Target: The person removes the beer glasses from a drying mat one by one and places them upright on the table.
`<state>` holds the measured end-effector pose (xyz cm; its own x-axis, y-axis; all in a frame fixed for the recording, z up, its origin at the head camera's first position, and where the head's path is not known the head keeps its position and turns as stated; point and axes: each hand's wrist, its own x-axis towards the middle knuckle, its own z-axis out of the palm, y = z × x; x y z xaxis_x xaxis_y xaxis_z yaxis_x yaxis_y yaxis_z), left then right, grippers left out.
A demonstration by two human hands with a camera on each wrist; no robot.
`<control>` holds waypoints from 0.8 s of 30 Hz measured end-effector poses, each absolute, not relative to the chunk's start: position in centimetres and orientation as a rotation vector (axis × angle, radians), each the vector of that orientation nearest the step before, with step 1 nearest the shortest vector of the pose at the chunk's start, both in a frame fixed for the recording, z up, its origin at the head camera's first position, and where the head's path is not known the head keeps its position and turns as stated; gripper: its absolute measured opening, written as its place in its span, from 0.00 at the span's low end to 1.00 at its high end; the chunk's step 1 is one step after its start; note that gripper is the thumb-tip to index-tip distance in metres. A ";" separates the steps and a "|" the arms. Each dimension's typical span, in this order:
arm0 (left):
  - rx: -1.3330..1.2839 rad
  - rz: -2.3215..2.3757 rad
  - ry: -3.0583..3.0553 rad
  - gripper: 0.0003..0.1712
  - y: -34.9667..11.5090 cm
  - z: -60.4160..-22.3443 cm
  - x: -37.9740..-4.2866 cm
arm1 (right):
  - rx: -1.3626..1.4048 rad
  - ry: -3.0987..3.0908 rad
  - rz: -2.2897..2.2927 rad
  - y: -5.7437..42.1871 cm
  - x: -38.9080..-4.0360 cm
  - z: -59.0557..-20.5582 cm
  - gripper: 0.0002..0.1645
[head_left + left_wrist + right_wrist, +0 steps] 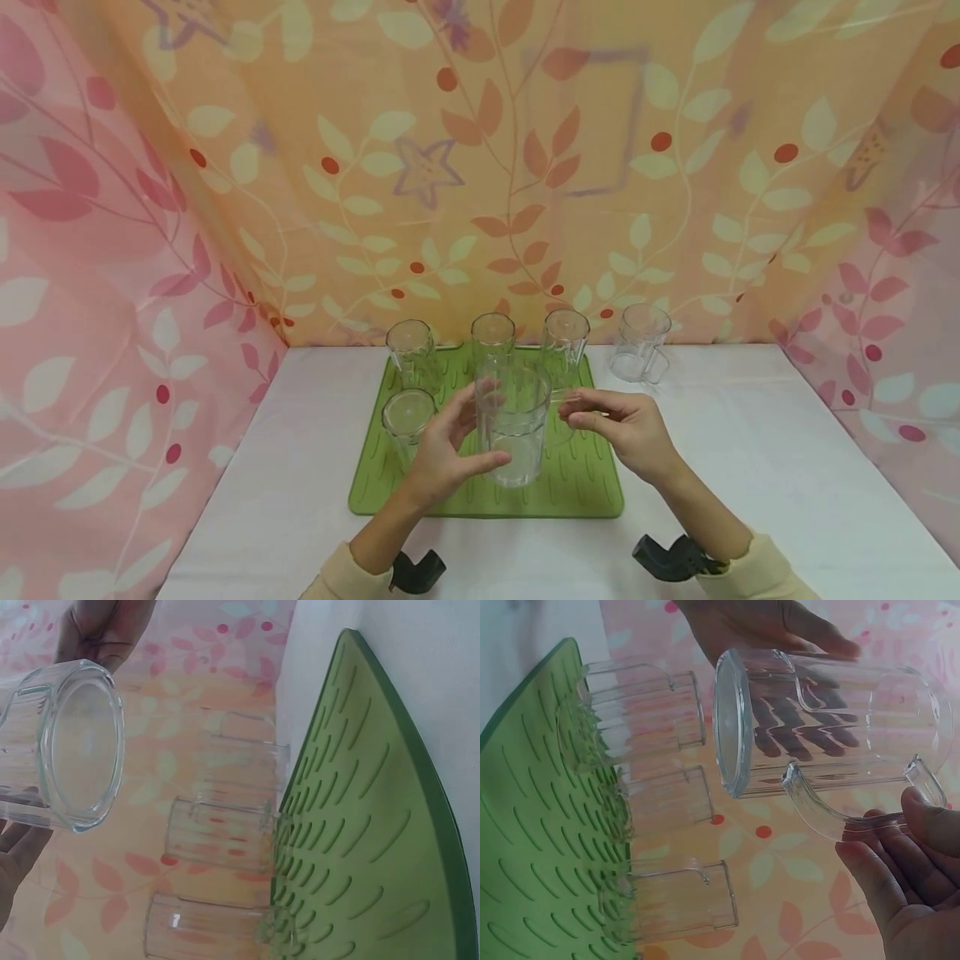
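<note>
Floral cloth (pixel 480 192) in orange and pink surrounds a white tabletop (pixel 727 450) bearing a green ridged mat (pixel 585 487). Above the mat, a clear glass mug (pixel 517 458) hangs in the air: the left hand (pixel 442 454) curves widely round its body; the right hand (pixel 628 427) pinches its handle (pixel 810 806). Four other mugs (pixel 411 354) stand on the mat, another (pixel 641 333) just beside it.

Mug (pixel 521 429) above the mat (pixel 577 487), four mugs (pixel 566 346) on it, another mug (pixel 639 343) right of it on the table (pixel 757 442)

Clear mug (pixel 836 724), left hand (pixel 761 626) gripping, right hand (pixel 911 877) pinching handle (pixel 810 801), seemingly mugs (pixel 667 801) on mat (pixel 525 817)
</note>
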<state>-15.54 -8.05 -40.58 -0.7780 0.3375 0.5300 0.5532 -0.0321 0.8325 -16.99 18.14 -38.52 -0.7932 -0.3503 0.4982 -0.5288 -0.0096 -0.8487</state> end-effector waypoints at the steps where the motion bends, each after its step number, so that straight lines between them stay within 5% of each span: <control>1: -0.953 -1.912 -2.076 0.49 -8.0 -40.5 -15.5 | 0.950 -2.102 1.918 18.2 -17.0 -38.5 0.15; 24: -0.816 -1.607 -2.069 0.44 -11.2 -39.7 -14.8 | 0.629 -2.136 1.644 20.8 -17.9 -37.5 0.15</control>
